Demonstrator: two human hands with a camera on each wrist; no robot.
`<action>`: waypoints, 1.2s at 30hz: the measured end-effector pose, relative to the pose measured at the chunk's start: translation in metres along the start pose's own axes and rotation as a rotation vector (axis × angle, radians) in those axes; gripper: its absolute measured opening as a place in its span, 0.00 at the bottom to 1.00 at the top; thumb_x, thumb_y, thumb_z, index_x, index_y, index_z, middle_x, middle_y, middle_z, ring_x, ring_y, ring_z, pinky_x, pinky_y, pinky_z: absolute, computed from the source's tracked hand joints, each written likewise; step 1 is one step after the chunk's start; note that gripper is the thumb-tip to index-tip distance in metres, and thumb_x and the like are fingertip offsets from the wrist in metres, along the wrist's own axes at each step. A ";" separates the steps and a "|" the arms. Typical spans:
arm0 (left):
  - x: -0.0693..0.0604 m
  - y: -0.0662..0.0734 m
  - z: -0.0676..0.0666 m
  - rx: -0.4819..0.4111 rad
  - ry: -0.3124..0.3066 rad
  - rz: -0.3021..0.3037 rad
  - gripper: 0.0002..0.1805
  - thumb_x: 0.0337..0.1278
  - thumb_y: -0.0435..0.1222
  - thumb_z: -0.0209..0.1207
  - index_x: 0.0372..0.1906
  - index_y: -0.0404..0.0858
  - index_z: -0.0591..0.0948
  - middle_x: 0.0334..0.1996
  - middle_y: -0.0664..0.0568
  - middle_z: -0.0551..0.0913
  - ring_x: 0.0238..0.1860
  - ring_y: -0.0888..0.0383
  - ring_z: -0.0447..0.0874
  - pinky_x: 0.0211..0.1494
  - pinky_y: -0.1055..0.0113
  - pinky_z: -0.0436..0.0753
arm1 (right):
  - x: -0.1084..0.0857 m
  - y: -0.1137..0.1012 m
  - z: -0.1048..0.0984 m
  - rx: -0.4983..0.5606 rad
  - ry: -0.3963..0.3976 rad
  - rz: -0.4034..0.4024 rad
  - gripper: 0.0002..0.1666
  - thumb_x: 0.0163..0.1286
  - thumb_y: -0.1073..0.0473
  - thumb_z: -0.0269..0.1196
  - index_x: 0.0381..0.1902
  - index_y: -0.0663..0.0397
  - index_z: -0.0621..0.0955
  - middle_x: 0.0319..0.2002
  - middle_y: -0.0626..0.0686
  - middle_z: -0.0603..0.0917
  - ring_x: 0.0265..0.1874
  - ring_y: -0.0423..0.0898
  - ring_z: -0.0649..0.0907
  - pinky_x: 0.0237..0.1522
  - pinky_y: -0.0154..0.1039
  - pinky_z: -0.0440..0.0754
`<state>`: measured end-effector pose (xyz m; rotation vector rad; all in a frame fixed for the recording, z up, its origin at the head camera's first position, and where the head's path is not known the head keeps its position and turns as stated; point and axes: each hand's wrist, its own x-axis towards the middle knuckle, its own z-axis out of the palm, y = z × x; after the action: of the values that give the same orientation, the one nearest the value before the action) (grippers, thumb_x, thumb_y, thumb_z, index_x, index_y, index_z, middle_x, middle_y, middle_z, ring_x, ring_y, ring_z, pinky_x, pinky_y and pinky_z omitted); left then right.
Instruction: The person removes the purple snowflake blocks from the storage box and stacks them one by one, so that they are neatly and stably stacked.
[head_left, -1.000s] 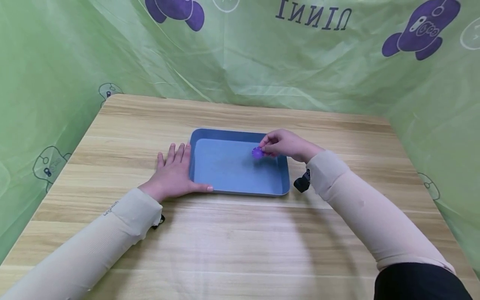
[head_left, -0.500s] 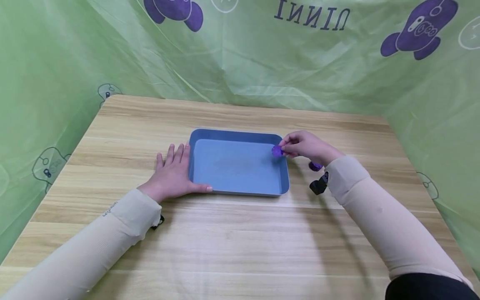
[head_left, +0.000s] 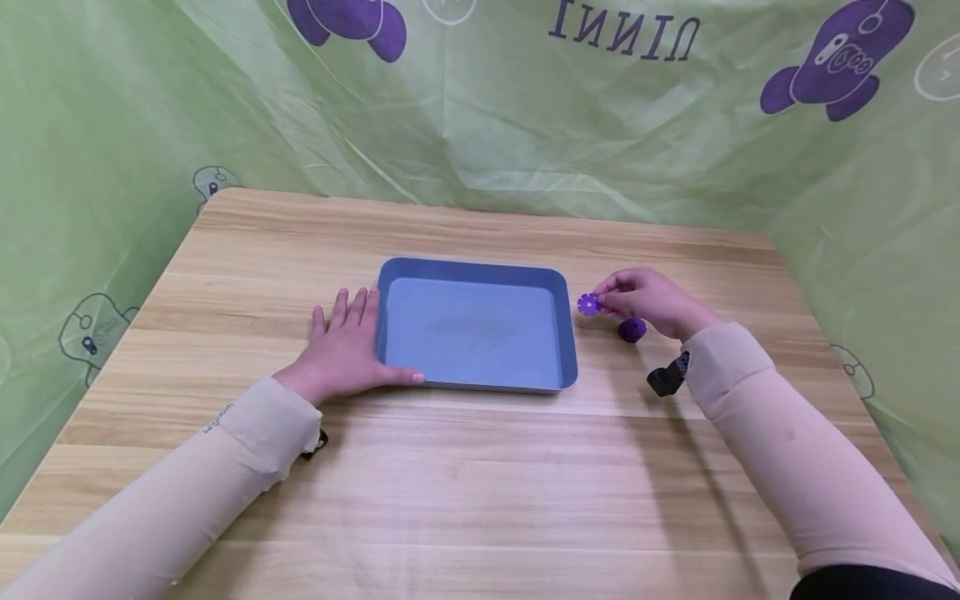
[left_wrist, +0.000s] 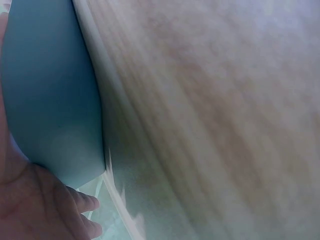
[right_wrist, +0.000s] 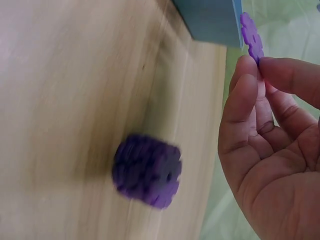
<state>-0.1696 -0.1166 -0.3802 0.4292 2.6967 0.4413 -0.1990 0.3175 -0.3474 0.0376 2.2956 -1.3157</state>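
Between thumb and fingertips my right hand pinches a purple notched disc, held just right of the blue tray. In the right wrist view the disc is seen nearly edge-on. Close below that hand, a stack of purple notched discs sits on the table; in the right wrist view the stack looks slightly blurred. My left hand rests against the tray's left side, fingers spread along it and thumb at the near left corner. The left wrist view shows the tray's outer wall beside the palm.
A wood-grain table spreads under everything. Green printed fabric hangs behind it and along both sides. A small black device is strapped at the right wrist.
My right hand has carried the purple disc rightward, from over the tray to beyond its right rim. The stack of discs has come into view. My left hand stays put.
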 end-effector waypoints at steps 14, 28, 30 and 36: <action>-0.001 0.000 0.000 0.000 -0.005 -0.003 0.84 0.37 0.79 0.65 0.81 0.27 0.37 0.81 0.28 0.39 0.80 0.31 0.27 0.75 0.31 0.28 | -0.015 0.026 -0.022 0.050 0.044 0.037 0.17 0.80 0.68 0.54 0.59 0.79 0.72 0.40 0.49 0.83 0.38 0.39 0.81 0.44 0.31 0.83; -0.001 0.002 -0.002 0.003 -0.013 -0.003 0.84 0.38 0.78 0.65 0.81 0.26 0.36 0.81 0.28 0.38 0.80 0.30 0.26 0.74 0.30 0.28 | -0.034 0.051 -0.039 0.090 0.055 0.062 0.19 0.80 0.70 0.52 0.61 0.82 0.68 0.40 0.46 0.82 0.39 0.37 0.82 0.46 0.30 0.83; -0.001 0.002 -0.002 0.003 -0.013 -0.003 0.84 0.38 0.78 0.65 0.81 0.26 0.36 0.81 0.28 0.38 0.80 0.30 0.26 0.74 0.30 0.28 | -0.035 0.053 -0.040 0.093 0.057 0.067 0.18 0.80 0.70 0.52 0.60 0.82 0.69 0.40 0.46 0.82 0.39 0.37 0.82 0.45 0.30 0.83; 0.000 0.000 -0.001 -0.001 -0.015 -0.004 0.84 0.37 0.78 0.65 0.81 0.26 0.36 0.81 0.28 0.38 0.80 0.30 0.26 0.75 0.31 0.28 | -0.037 0.056 -0.041 0.089 0.049 0.089 0.17 0.79 0.70 0.53 0.59 0.80 0.70 0.39 0.46 0.82 0.37 0.37 0.82 0.44 0.31 0.84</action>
<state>-0.1701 -0.1164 -0.3792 0.4246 2.6825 0.4371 -0.1686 0.3889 -0.3593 0.2020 2.2473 -1.3839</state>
